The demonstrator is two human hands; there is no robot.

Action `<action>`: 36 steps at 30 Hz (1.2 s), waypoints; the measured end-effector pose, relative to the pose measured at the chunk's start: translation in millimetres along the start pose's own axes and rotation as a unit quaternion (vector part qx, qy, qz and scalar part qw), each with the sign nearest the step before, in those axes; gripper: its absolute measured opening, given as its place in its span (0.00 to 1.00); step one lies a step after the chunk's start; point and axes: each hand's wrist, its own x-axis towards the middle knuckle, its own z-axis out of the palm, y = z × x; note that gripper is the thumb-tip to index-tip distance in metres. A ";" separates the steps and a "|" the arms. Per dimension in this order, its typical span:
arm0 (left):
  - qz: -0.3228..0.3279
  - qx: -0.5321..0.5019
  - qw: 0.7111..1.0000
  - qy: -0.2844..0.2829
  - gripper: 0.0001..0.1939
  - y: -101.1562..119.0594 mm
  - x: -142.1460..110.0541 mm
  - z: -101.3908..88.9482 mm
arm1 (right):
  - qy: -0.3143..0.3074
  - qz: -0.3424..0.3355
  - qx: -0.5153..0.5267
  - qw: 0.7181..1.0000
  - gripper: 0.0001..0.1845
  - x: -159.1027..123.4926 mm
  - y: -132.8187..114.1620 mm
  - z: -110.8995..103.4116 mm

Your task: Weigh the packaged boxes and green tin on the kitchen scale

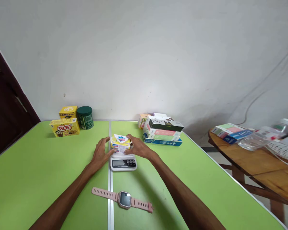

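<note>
Boxes on the scale: A small yellow-and-white cardboard box stack (120, 145) appears to rest on the far part of a white plastic digital scale (123, 164), mid-table
Right hand: The right hand (138, 148) pinches the stack's right side, fingers at the upper edge, thumb low on the near face
Left hand: The left hand (101, 154) is spread at the left, thumb tip against the lower front; firm pressure cannot be told
Placement: Seemingly the stack is being steadied; letting go would call for both hands parting evenly, lest it tip
Emblem: A blue-and-red logo fronts the stack, its lettering too small to read
Display: Grey, no legible figures
Far left: A yellow rectangular carton (65, 127) reads "泡芙" in red; a yellow squarish box (68, 111) behind reads "COME ON"; print on a dark-green cylindrical canister (85, 118) is illegible
Near: A pink-strapped square smartwatch (125, 199), its screen dark
</note>
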 end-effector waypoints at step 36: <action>0.035 -0.036 0.985 -0.167 0.29 27.3 42.7 -14.0 | 0.084 0.001 0.183 0.980 0.32 -39.6 29.0 -2.9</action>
